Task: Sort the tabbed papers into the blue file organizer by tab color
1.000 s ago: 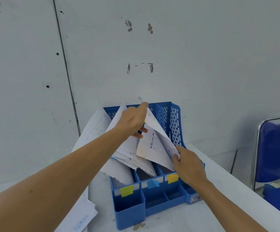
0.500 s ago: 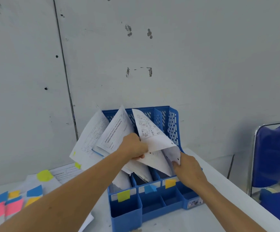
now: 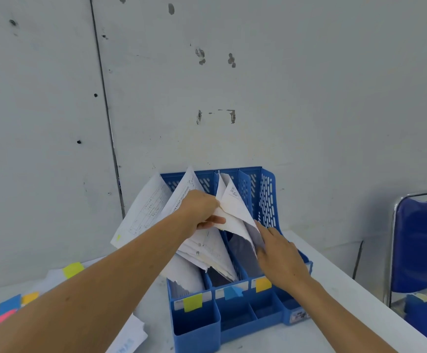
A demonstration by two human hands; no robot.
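The blue file organizer (image 3: 267, 200) stands against the wall with three slots, marked in front by a yellow-green tab (image 3: 192, 302), a blue tab (image 3: 232, 292) and an orange tab (image 3: 263, 284). White papers lean out of the left and middle slots. My left hand (image 3: 199, 210) pinches a folded white sheet (image 3: 234, 207) over the right slot. My right hand (image 3: 280, 256) touches that sheet's lower edge with straight fingers, at the right slot's mouth. A pile of tabbed papers (image 3: 16, 301) lies at the left on the table.
The white table (image 3: 347, 296) ends at the right, where a blue chair (image 3: 421, 240) stands. The grey wall is directly behind the organizer. Loose sheets (image 3: 128, 337) lie under my left forearm.
The folded sheet has gone lower and more upright into the right slot. My left hand stays on its top fold; my right hand has slid down along its edge. The camera has tilted down.
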